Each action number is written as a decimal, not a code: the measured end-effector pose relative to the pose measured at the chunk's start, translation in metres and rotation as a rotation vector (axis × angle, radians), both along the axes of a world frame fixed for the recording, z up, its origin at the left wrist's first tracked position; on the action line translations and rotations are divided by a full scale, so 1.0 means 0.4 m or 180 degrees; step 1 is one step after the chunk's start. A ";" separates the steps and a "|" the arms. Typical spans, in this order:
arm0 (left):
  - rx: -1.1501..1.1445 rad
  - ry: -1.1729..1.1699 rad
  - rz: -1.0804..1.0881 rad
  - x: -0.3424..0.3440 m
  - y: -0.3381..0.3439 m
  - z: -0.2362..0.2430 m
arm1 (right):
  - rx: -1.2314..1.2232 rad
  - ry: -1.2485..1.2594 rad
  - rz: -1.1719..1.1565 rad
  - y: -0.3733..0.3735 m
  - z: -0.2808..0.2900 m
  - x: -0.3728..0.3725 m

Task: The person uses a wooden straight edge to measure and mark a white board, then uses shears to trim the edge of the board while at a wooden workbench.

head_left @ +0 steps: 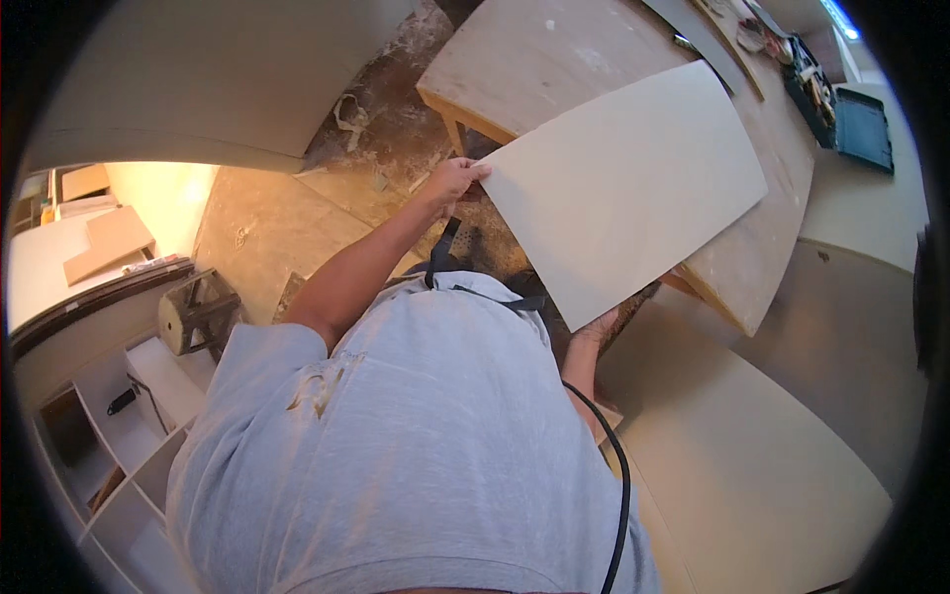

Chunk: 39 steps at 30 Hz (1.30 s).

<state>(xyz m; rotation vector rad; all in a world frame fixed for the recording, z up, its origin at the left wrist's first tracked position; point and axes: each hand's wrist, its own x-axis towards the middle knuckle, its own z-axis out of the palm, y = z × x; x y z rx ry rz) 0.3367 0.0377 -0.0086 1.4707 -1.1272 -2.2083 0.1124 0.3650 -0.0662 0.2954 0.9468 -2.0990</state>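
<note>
A large white panel lies tilted across the view in front of me, its far part over the wooden worktable. My left hand is closed on the panel's left corner, thumb on top and the other fingers underneath. At the near lower corner, my right hand holds the panel from below. Most of that hand's fingers are hidden under the board.
The worktable carries long strips and a toolbox at the far right. Large panels stand at my right. Debris litters the floor. A stool and a white compartment unit are at left; a black cable hangs beside me.
</note>
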 end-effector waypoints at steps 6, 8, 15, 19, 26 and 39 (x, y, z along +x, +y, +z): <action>-0.0228 -0.0239 0.0586 0.028 -0.137 -0.009 | -0.0348 -0.0397 0.0385 -0.157 -0.002 0.136; -0.0129 0.0191 0.1097 0.026 -0.153 -0.007 | -0.0499 -0.0294 0.0447 -0.191 0.005 0.157; 0.0160 -0.0074 0.1242 -0.012 0.061 0.020 | -0.0418 -0.0851 0.0583 -0.222 0.018 0.162; 0.0409 0.0009 0.1160 -0.017 0.230 0.046 | -0.0288 -0.0804 0.0643 -0.205 -0.004 0.156; 0.0904 -0.0104 0.0019 -0.022 0.369 0.043 | 0.0359 -0.0912 0.0391 -0.103 -0.039 0.132; 0.1152 0.0604 -0.0358 -0.001 0.463 0.014 | 0.1562 0.1356 0.2560 0.367 0.222 0.199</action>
